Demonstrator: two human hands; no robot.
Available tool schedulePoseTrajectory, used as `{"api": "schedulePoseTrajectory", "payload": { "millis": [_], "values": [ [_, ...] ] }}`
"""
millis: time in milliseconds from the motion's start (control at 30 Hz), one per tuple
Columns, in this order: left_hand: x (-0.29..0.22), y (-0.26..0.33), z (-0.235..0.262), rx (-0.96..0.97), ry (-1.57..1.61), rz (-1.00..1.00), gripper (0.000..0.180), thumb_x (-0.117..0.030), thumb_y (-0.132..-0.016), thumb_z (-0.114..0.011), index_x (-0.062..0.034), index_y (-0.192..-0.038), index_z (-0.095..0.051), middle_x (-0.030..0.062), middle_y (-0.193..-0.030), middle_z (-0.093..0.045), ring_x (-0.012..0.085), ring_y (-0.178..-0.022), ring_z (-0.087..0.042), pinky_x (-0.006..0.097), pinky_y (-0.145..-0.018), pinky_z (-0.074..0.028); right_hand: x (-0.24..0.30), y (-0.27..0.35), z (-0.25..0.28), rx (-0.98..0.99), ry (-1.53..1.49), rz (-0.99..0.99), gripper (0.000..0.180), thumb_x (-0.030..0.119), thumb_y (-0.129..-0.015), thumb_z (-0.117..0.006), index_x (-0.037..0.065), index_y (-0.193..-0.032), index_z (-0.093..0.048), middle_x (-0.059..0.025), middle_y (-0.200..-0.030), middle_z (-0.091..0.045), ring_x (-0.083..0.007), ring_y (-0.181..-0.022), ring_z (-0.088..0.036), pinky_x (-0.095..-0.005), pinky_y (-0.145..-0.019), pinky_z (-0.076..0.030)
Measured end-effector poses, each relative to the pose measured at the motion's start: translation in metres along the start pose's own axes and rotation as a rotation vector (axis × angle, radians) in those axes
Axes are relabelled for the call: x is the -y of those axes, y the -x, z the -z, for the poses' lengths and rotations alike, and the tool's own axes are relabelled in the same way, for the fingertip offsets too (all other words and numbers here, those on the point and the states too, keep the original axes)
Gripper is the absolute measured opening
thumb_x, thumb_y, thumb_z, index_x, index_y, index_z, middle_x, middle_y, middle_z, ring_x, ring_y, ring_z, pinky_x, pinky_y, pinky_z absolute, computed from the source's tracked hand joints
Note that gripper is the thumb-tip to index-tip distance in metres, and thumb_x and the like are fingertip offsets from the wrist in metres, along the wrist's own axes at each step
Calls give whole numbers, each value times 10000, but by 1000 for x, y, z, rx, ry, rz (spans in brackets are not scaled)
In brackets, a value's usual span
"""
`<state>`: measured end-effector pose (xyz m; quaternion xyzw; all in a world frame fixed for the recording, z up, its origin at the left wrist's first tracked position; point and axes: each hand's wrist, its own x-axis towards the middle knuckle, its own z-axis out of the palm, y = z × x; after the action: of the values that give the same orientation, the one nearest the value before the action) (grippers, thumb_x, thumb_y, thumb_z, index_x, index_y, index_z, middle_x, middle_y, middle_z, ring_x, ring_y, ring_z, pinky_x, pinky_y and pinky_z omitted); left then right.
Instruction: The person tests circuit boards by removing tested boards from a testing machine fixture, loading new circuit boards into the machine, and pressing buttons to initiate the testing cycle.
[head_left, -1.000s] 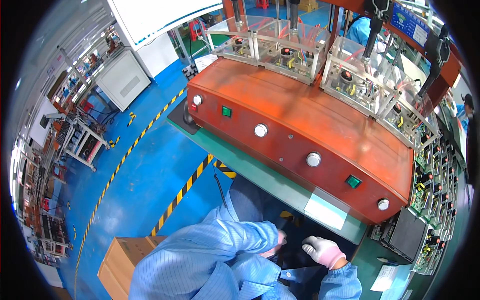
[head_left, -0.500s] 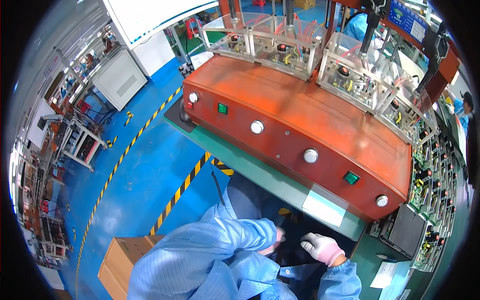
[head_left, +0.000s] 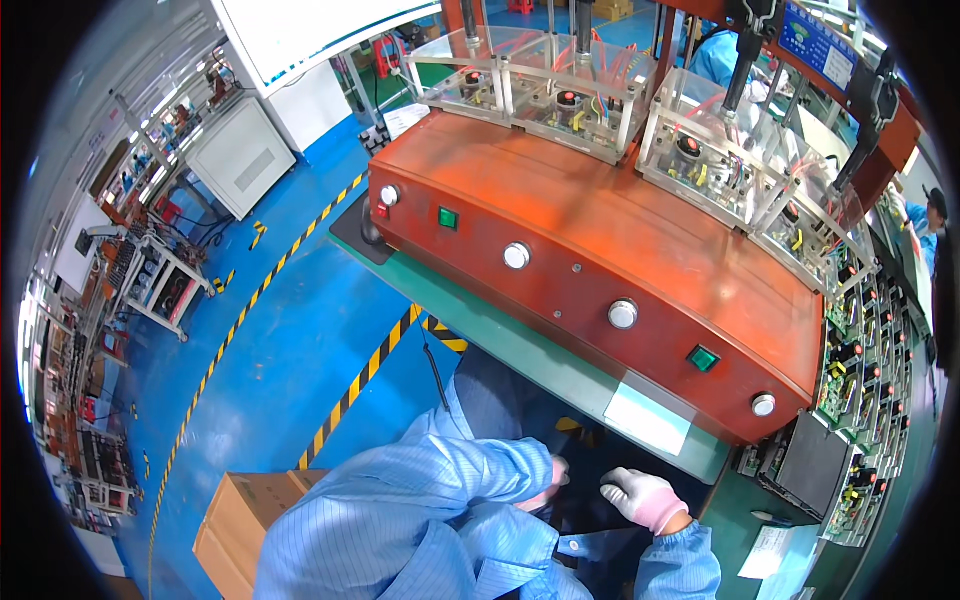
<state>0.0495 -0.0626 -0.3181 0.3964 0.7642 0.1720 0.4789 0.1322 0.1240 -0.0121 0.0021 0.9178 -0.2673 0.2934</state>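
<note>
My right hand, in a white glove with a pink cuff, hangs below the front edge of the green bench. Its fingers are loosely bent, with a gap at the thumb, and no thing shows in them. Close by on its left, my left hand is mostly covered by my blue striped sleeve; its fingers are hidden. Neither hand touches the red-orange machine on the bench. The machine's front carries round silver buttons and green square switches. A white sheet lies nearest my right hand.
Clear-covered test fixtures stand along the machine's top. Green circuit boards line the right, beside a dark box. A cardboard box sits on the floor at lower left. Other people work beyond the machine.
</note>
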Motion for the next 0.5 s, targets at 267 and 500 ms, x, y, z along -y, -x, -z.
{"api": "schedulePoseTrajectory", "payload": {
  "millis": [267, 500],
  "values": [
    [35, -20, -21, 62, -30, 23, 446, -379, -913, -610, -12, -1135, -731, 192, -1158, -720, 398, -1087, -651, 454, -961, -514, -7, 3, -5, -26, -13, -11, 350, 387, -1023, -512, 117, -1177, -672, -94, -1120, -735, -339, -1018, -682, -384, -901, -528],
    [22, -37, -22, 14, -47, -44, 439, -384, -889, -616, -15, -1088, -747, 186, -1106, -734, 394, -1045, -661, 447, -926, -524, -9, 1, -4, -5, -1, -12, 360, 364, -1031, -520, 83, -1190, -680, -107, -1140, -736, -342, -1022, -688, -378, -917, -532]
  ]
}}
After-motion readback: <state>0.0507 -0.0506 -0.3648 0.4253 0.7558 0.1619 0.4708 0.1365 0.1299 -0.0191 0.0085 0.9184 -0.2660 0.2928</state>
